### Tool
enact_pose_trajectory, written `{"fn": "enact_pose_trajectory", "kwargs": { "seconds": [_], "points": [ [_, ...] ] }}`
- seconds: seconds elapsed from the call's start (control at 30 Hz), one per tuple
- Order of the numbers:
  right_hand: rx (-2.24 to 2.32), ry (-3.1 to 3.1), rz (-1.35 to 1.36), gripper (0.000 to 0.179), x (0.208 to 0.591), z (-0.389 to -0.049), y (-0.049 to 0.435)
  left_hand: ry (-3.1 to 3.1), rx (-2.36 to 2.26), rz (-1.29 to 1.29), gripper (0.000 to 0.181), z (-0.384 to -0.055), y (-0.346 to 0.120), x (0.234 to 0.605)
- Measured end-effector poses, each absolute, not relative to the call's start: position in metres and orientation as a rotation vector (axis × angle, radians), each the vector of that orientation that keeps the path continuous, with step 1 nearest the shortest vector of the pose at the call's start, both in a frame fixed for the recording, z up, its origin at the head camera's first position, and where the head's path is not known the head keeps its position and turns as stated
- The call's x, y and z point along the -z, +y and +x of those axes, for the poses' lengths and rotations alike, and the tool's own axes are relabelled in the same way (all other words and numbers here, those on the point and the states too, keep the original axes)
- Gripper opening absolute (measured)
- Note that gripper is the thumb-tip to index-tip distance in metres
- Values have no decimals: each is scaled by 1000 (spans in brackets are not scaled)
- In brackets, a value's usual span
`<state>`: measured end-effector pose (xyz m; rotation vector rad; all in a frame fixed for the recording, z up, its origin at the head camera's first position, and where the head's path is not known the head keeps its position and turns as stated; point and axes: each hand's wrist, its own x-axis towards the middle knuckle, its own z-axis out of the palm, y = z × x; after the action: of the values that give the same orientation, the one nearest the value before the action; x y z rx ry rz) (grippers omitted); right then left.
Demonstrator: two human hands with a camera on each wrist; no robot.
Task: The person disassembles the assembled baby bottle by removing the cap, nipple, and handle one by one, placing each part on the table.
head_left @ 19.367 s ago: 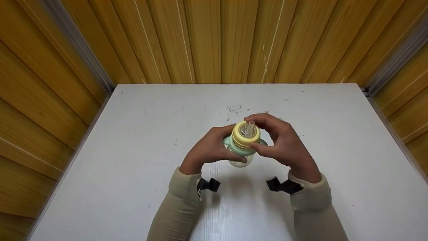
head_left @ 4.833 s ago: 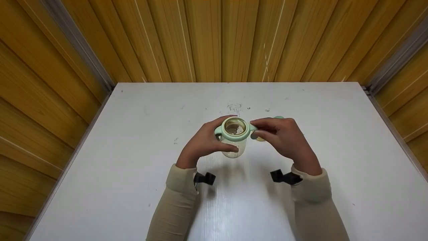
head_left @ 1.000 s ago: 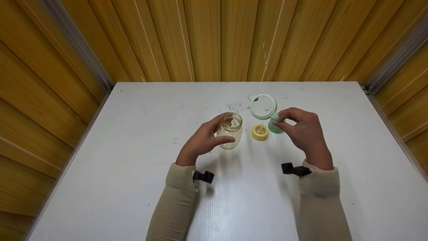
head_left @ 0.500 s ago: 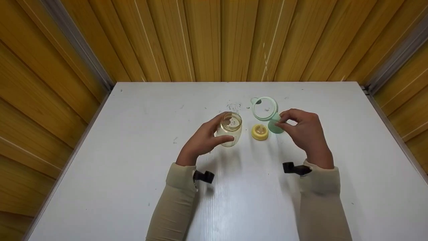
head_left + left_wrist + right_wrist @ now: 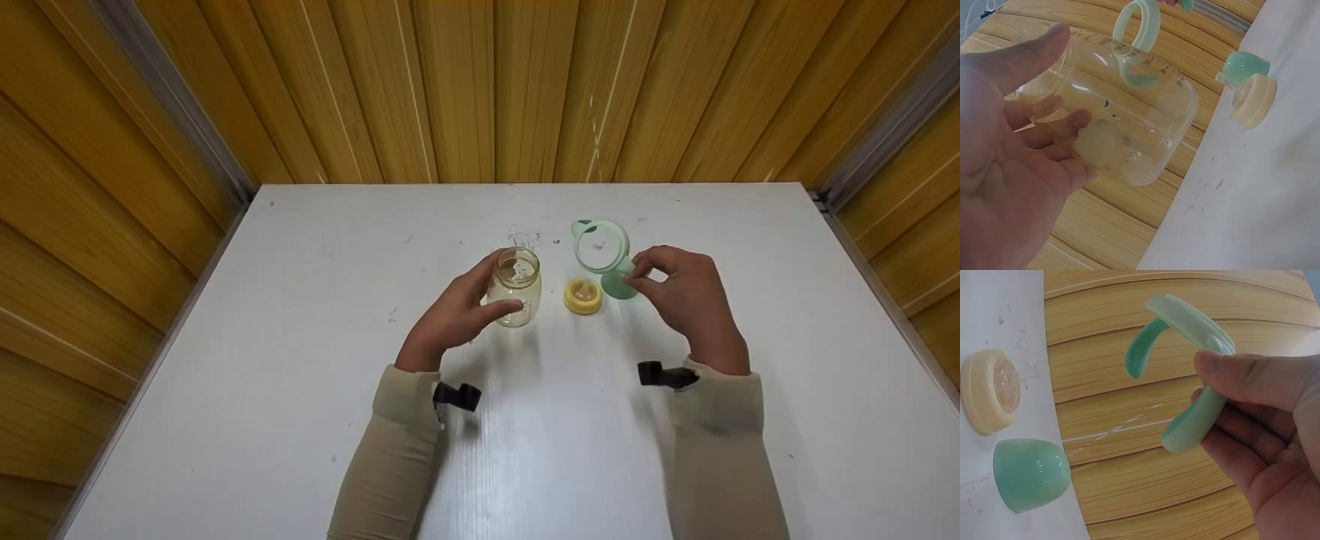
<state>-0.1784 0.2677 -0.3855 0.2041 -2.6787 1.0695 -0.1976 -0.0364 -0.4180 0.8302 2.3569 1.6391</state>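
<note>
My left hand (image 5: 457,311) grips a clear, amber-tinted baby bottle (image 5: 519,304) around its side, thumb across the front. The bottle's mouth is uncovered, and the left wrist view shows it held off the table. Between thumb and fingers, my right hand (image 5: 686,292) pinches one handle of a pale green two-handled ring (image 5: 1193,424). This ring is apart from the bottle, raised and tilted to its right. Below it on the table sits a yellow collar (image 5: 583,305) with a clear straw nipple in it. A green domed cap (image 5: 616,286) stands beside the collar, partly overlapped by the ring's lower handle.
The white table (image 5: 300,360) has small dark marks and scuffs. Yellow wood-look panels (image 5: 465,90) rise behind it and along both sides. Black wrist cameras (image 5: 660,375) stick out from both sleeves.
Earlier the yellow collar and handle ring were on the bottle; now the collar is on the table and the ring is off in my right hand. Lately the ring has shifted slightly right and down.
</note>
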Motion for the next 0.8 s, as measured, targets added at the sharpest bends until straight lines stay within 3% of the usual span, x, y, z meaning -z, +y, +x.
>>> {"fn": "enact_pose_trajectory", "kwargs": {
  "seconds": [0.8],
  "points": [
    [-1010,-2873,65,7,412,-195,283,2354,-1692,763,76,-202,-34,428]
  ]
}}
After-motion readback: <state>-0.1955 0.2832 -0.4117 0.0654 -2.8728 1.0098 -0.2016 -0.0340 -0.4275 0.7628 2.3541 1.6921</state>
